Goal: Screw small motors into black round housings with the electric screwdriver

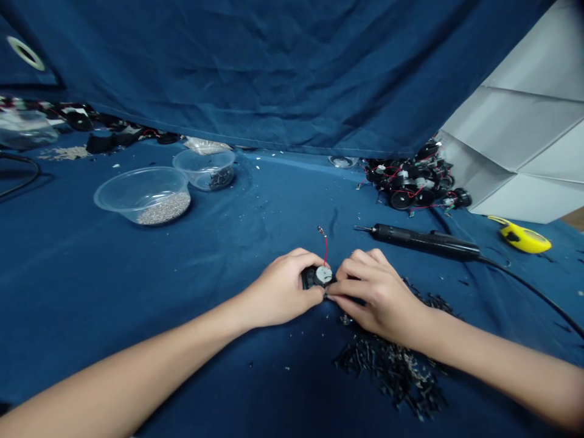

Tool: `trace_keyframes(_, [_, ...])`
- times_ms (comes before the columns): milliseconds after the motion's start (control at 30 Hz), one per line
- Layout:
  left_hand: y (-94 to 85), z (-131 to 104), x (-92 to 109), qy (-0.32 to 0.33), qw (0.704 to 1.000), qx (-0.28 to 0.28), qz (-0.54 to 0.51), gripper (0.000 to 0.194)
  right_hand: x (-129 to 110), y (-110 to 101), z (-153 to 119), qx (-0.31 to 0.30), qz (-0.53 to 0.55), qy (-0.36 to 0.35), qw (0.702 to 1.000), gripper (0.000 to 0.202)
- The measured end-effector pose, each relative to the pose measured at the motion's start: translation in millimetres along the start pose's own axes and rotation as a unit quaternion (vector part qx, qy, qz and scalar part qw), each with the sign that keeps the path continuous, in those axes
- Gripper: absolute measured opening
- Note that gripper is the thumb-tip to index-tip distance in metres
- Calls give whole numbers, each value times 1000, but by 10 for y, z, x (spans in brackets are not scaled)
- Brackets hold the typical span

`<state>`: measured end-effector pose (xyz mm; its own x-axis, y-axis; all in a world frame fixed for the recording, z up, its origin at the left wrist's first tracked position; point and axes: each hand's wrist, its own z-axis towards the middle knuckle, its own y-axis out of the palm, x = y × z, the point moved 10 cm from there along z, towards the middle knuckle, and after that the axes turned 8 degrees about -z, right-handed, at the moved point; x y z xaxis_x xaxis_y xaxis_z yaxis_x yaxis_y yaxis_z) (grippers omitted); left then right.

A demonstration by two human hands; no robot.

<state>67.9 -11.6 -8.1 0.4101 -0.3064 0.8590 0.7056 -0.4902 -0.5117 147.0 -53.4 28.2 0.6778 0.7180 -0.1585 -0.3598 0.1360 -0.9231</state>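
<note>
In the head view, a small black round assembly with a pale grey disc-shaped motor [323,275] on top sits between my hands. A red wire [325,249] rises from it to a small tip. My left hand [292,289] is closed around the assembly's left side, thumb at the front and fingers behind. My right hand [371,292] pinches at the assembly's front right edge; whatever its fingertips hold is too small to make out. Below my right hand lies a loose pile of small black parts [396,371] mixed with tiny metal pieces.
A black electric screwdriver [424,240] and a yellow utility knife [524,236] lie at the right. Behind them is a heap of wired black motor assemblies [410,182]. Two clear bowls, one with screws [164,208] and one with dark parts [221,177], stand back left.
</note>
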Motion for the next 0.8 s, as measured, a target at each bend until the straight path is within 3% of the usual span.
trace_keyframes(133, [19,0,-17,-25,999,35,-2,27,2,16,0,-3,7,-16,1000,15])
trace_keyframes(400, [44,39,-51,-53,997,40,-34,26,-6,-33,20,-23,-11,-49,998,14])
trace_keyframes(567, [40,44,-45,-64,997,32,-44,29,-133,-160,-31,-13,1,-11,1000,12])
trace_keyframes(800, [46,27,-49,-70,996,28,-48,30,-539,73,-145,-9,-213,-53,975,11])
